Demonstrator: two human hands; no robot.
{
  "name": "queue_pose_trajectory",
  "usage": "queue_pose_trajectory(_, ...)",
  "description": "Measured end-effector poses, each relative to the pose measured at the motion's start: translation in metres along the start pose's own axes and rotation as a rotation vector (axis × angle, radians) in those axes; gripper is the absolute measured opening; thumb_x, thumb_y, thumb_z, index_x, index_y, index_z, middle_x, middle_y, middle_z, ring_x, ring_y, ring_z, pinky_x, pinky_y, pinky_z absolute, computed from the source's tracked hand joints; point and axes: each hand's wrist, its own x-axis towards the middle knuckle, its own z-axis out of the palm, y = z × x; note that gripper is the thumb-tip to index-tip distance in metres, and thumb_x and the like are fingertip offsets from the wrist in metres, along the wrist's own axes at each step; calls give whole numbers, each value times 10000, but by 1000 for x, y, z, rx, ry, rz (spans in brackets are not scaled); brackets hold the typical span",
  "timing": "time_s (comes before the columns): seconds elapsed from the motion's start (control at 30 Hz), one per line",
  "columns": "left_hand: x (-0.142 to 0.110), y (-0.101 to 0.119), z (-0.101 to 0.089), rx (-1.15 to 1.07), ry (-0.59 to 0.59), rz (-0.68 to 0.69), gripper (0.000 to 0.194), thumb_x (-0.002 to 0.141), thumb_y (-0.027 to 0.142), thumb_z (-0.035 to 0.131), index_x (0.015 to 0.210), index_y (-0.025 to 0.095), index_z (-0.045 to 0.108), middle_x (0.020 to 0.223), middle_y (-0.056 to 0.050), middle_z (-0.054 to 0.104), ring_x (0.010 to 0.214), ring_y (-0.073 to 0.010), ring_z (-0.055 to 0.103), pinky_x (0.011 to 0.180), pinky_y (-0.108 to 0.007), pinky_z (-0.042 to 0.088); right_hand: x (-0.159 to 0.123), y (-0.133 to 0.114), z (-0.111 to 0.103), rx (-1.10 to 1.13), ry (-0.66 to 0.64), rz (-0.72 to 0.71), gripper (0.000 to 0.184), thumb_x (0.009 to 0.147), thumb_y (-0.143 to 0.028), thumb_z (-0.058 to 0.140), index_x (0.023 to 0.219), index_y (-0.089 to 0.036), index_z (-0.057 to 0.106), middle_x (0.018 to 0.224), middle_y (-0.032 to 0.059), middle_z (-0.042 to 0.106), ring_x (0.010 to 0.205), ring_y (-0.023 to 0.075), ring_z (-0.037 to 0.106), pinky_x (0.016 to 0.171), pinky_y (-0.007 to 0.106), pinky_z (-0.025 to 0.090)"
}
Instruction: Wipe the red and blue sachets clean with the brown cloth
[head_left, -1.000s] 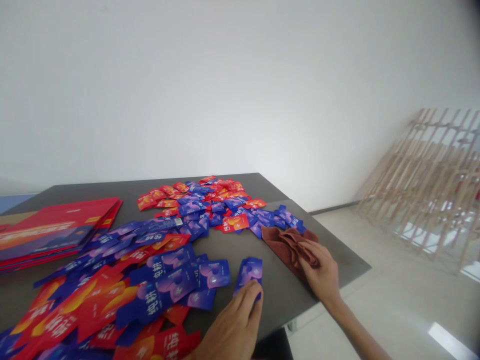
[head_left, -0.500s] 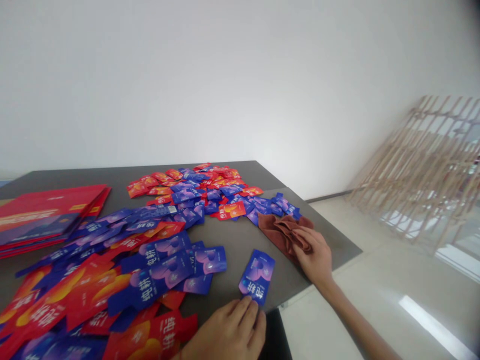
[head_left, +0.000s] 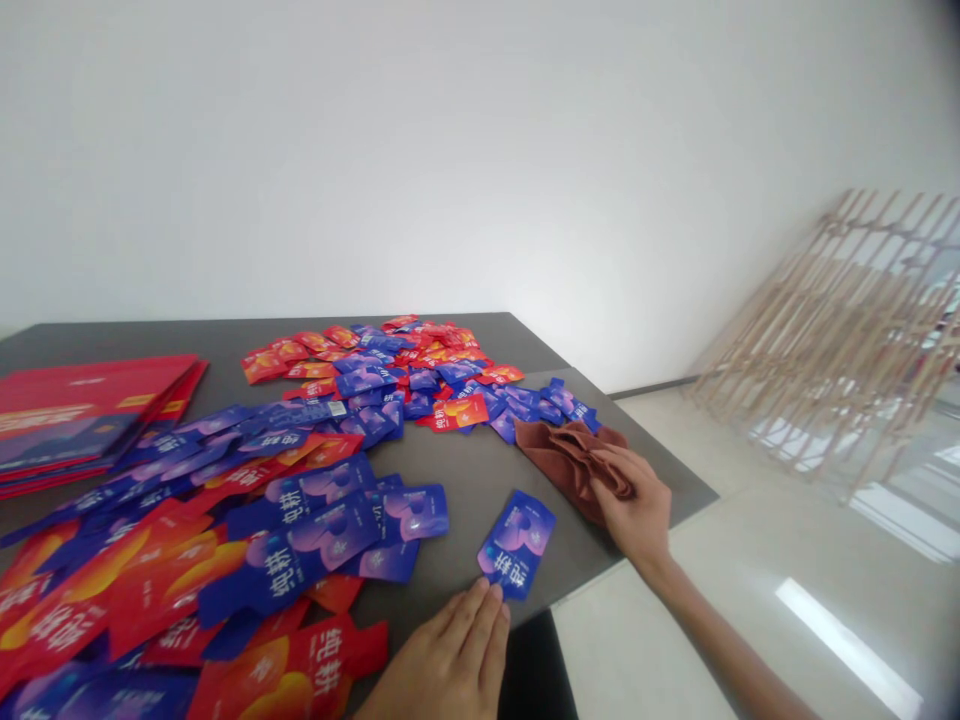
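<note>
My right hand (head_left: pixel 634 500) is closed around a crumpled brown cloth (head_left: pixel 566 455), which rests on the grey table near its right edge. My left hand (head_left: pixel 450 655) lies at the front edge with its fingers stretched out. Its fingertips touch the lower end of a flat blue-and-purple printed card packet (head_left: pixel 517 545), which sits by itself between the two hands. Left of this hand, blue packets (head_left: pixel 292 550) and red-orange packets (head_left: pixel 277 670) overlap in a loose heap. Part of my left palm is cut off by the frame's bottom.
More red and blue packets (head_left: pixel 420 370) are heaped toward the back of the table (head_left: pixel 457 470). Large red folded bags (head_left: pixel 82 410) are stacked at the left. A white wall stands behind, and a wooden lattice (head_left: pixel 832 330) leans at the right above the pale floor.
The single blue packet has turned slightly clockwise. My left hand has shifted a little left, its fingers straighter. My right hand stays on the cloth, and the view has moved slightly.
</note>
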Motion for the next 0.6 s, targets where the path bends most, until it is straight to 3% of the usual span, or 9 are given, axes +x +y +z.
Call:
queue_pose_trajectory(0.17,1,2,-3,-4,-2,19,380,1060,203,422,1256,52,711,1251,-166,763,1220,-270,696,1047,-363,517,9,-56,-29,35,-38,-85,259,898,-244,726,1153,-272,758,1223,84,751,1122,282,692,959,471,560)
queue_pose_trajectory(0.33,3,1,-5,-23,-19,32,394,1069,231,410,1239,60,722,1266,-174,754,1224,-278,689,1054,-373,502,-7,-105,-37,46,-289,-355,436,874,-120,670,1280,-279,682,1331,96,696,1186,294,632,961,490,526)
queue_pose_trajectory(0.5,1,4,-5,-20,-83,16,360,1043,242,476,1243,65,719,1178,-180,775,1113,-271,713,1018,-392,506,-31,-118,-23,-3,-609,-501,500,763,-128,631,1254,-214,667,1354,114,680,1181,329,577,927,500,486)
queue_pose_trajectory(0.6,0,6,-5,-17,-132,27,341,1028,254,516,1232,74,723,1124,-170,785,1068,-269,721,1014,-400,507,-31,-116,-18,-42,-740,-558,475,779,-176,642,1252,-214,673,1369,107,673,1202,330,553,964,508,456)
